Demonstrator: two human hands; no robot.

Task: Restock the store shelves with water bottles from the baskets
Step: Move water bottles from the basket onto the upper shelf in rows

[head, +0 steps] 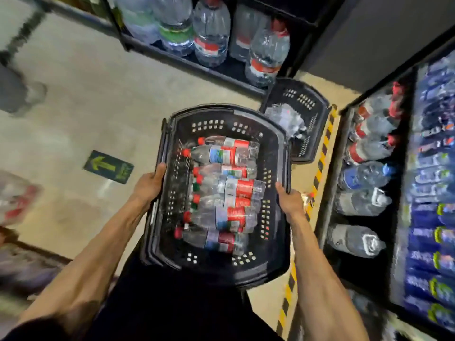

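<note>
The left hand (150, 183) grips the left rim of a black basket (275, 148). The right hand (290, 200) grips the right rim. Both hands are curled tight on the rim, with the thumbs on top. They hold the basket up over the floor (98, 94), right in front of the person.

Small bottles (221, 190) lie on their sides in the basket, packed close together. Their caps point to the left. Most caps are red and a few are green. The labels are mostly red.

A second basket (307, 99) sits just past the first one, and the first one hides part of it. It holds clear bottles (285, 116), but they are too blurry to count.

At the top is a far shelf (187, 64). Big bottles (211, 33) stand on it, most with red labels and one with a green label.

On the right is a side shelf (330, 193). It holds more bottles with red or blue labels. Next to them are rows of blue packs (430, 217).

Yellow and black tape (320, 168) runs on the floor along the side shelf. A green arrow sticker (108, 167) is on the floor, left of the basket.
</note>
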